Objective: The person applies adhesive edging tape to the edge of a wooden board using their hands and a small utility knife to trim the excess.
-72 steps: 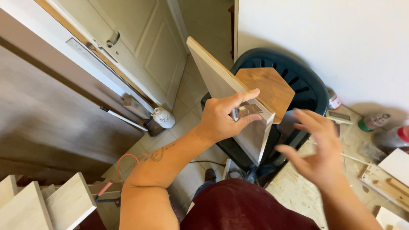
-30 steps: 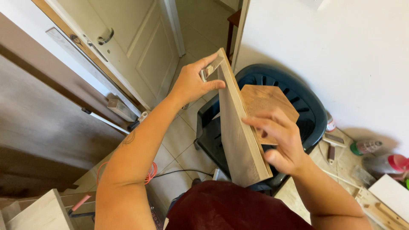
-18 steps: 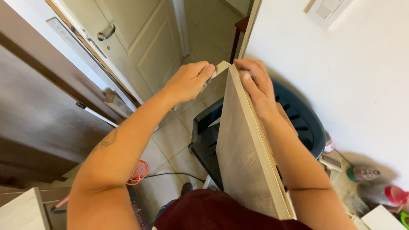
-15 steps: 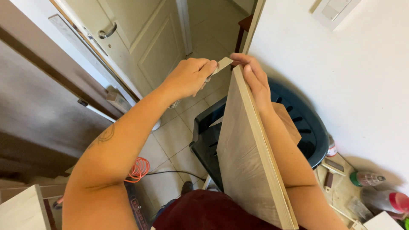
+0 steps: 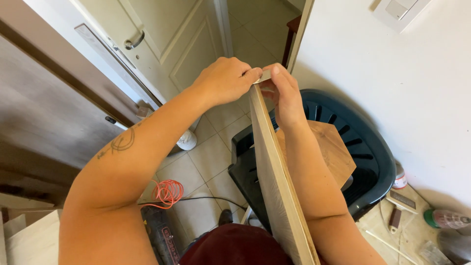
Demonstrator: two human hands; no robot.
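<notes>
Wood board (image 5: 277, 186) stands on edge, its long axis running from my lap up and away to its far top corner, where my left hand (image 5: 223, 81) and right hand (image 5: 284, 95) meet, fingers pressed together pinching a thin edge strip (image 5: 265, 76) there.

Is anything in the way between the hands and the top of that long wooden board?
No. Both the left hand and the right hand already pinch the top end of the long pale wooden board, which stands on edge in front of the dark plastic chair.
</notes>
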